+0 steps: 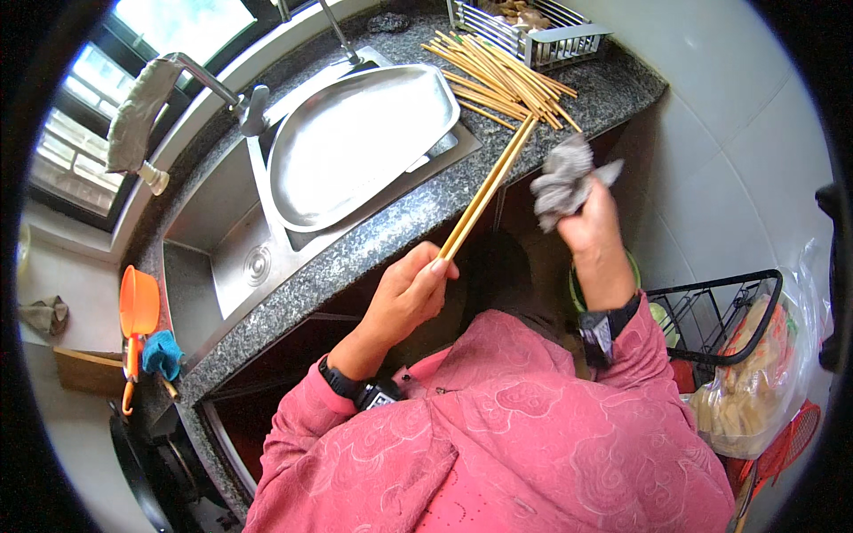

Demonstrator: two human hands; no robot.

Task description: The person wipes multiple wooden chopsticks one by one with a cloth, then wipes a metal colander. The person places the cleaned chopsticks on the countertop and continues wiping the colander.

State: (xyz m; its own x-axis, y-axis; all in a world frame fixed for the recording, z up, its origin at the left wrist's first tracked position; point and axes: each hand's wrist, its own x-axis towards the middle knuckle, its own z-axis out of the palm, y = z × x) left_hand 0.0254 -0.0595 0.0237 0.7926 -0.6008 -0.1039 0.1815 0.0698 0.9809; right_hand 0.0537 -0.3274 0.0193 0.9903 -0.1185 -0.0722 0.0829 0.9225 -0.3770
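My left hand (414, 288) grips a pair of wooden chopsticks (490, 188) near their lower ends. They slant up and to the right, their far tips close to the loose pile of chopsticks (510, 70) on the granite counter. In my right hand (592, 223) is a crumpled grey cloth (564, 178), slightly blurred, to the right of the held pair and apart from it. A large stainless steel tray (363, 146), rounded at one end, lies over the right part of the sink, left of the pile.
The sink's open basin (233, 246) is left of the tray, below a faucet (210, 81). A metal rack (563, 43) stands behind the pile. An orange ladle (138, 303) and blue cloth (162, 354) are far left. A black wire basket (716, 316) is at my right.
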